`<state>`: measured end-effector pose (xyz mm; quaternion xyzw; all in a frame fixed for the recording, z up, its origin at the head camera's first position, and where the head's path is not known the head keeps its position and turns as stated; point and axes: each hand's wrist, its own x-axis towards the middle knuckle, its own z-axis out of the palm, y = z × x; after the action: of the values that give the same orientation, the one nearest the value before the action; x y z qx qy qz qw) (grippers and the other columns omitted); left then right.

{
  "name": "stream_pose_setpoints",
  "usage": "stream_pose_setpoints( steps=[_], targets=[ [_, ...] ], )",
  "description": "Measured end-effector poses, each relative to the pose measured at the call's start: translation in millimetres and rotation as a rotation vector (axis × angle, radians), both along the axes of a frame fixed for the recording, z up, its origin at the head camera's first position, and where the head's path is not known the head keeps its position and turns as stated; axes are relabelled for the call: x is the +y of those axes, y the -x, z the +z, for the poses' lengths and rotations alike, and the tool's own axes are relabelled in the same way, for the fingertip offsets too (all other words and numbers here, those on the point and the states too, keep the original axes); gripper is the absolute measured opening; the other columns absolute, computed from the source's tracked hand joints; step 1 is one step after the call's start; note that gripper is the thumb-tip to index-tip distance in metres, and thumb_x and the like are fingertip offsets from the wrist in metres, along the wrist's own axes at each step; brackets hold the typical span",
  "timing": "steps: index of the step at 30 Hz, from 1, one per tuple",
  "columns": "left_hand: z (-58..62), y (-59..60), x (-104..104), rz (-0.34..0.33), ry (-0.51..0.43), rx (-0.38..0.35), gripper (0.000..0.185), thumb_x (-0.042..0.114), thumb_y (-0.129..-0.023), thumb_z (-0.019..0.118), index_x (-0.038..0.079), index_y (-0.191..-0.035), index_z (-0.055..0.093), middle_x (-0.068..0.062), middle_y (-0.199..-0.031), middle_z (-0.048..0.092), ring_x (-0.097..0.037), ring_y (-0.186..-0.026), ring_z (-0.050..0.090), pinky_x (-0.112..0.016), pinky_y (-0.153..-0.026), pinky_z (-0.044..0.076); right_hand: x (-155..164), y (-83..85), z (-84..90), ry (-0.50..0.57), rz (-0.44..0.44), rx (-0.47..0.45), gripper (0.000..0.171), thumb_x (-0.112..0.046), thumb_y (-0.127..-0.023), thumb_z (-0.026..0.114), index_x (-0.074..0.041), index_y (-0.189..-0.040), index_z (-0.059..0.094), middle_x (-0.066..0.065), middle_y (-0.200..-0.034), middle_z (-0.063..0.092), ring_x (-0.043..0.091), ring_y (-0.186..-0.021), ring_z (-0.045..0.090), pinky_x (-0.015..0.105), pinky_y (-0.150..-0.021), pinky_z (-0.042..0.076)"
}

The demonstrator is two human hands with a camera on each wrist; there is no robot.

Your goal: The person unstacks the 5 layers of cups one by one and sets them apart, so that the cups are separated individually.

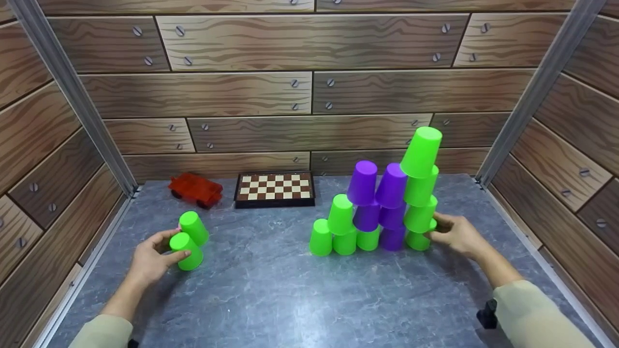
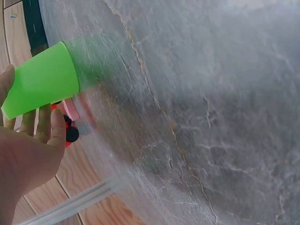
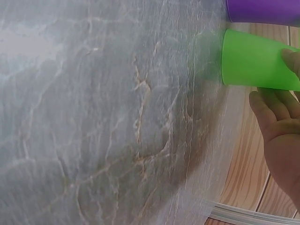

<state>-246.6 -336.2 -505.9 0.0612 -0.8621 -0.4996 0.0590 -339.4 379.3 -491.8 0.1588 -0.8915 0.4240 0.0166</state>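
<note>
At the left, my left hand [image 1: 151, 258] holds an upside-down green cup [image 1: 187, 257], thumb in front and fingers behind. The left wrist view shows this green cup [image 2: 44, 79] between thumb and fingers. Close behind it stands a second green cup [image 1: 193, 227], and a small pink thing [image 2: 71, 108] is partly hidden by the hand. On the right, my right hand [image 1: 459, 235] grips a green cup [image 3: 258, 61] at the right foot of a stepped stack of green and purple cups. A tall column of green cups [image 1: 420, 154] rises beside that hand.
A red toy car [image 1: 196, 189] and a checkered game board [image 1: 274, 188] lie along the back. Wooden-patterned walls [image 1: 309, 92] enclose the grey marbled table [image 1: 256, 299]. The stack's purple cups [image 1: 362, 183] stand just left of the tall column.
</note>
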Motion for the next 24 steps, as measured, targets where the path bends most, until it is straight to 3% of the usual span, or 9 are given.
stream_pose_setpoints(
  steps=[4,12,24],
  targets=[
    [-1.0,1.4,0.5,-0.007,0.0,0.003,0.069,0.012,-0.092,0.086,-0.002,-0.151,0.054,-0.027,-0.145,0.059,-0.045,-0.132,0.058,-0.018,-0.085,0.054,0.9,0.4,-1.7,-0.003,-0.008,0.003,0.063,-0.003,-0.093,0.08,0.012,-0.148,0.052,0.031,-0.131,0.068,0.013,-0.107,0.069,0.017,-0.088,0.055],
    [-1.5,1.2,1.9,0.004,-0.003,-0.004,0.069,0.011,-0.092,0.086,-0.001,-0.152,0.054,-0.028,-0.144,0.06,-0.044,-0.132,0.058,-0.02,-0.088,0.055,0.8,0.6,-4.5,0.003,-0.008,0.002,0.063,-0.002,-0.093,0.079,0.012,-0.148,0.051,0.031,-0.131,0.067,0.033,-0.113,0.069,0.017,-0.088,0.056],
    [0.9,0.5,2.4,-0.014,0.003,0.001,0.07,0.01,-0.091,0.086,-0.003,-0.152,0.053,-0.03,-0.144,0.059,-0.046,-0.132,0.058,-0.017,-0.086,0.054,-0.3,-0.1,-0.9,-0.045,-0.017,0.026,0.066,-0.007,-0.091,0.083,0.011,-0.148,0.053,0.029,-0.129,0.069,0.031,-0.112,0.068,0.019,-0.09,0.055]
  ],
)
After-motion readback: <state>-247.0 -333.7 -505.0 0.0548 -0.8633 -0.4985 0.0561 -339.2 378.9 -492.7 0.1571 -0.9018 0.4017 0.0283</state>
